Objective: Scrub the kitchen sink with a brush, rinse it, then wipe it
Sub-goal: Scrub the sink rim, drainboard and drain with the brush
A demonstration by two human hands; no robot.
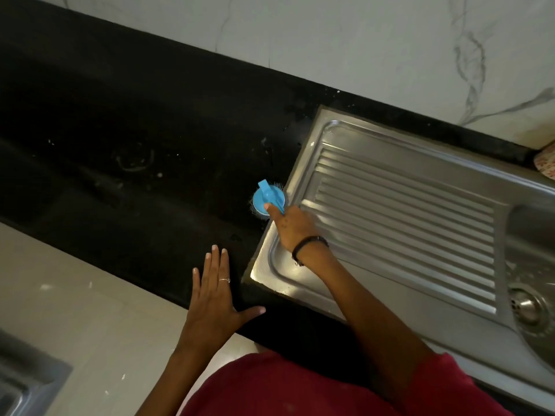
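Now the right hand (292,226) grips the blue brush (268,200) beside the sink (390,187); left hand (214,291) rests flat on the surface (135,163), fingers straight.

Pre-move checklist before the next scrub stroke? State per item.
1. Brush in grip: ok, the right hand holds its blue handle.
2. Brush on the sink: not ok, its head sits on the black counter, just off the sink's left edge.
3. Left hand clear of the stroke: ok, flat on the counter's front edge, apart from the sink.
4. Drainboard clear: ok, nothing lies on the ribs.
5. Drain unblocked: cannot tell, only a metal strainer shows.
6. Water or soap on the steel: cannot tell.
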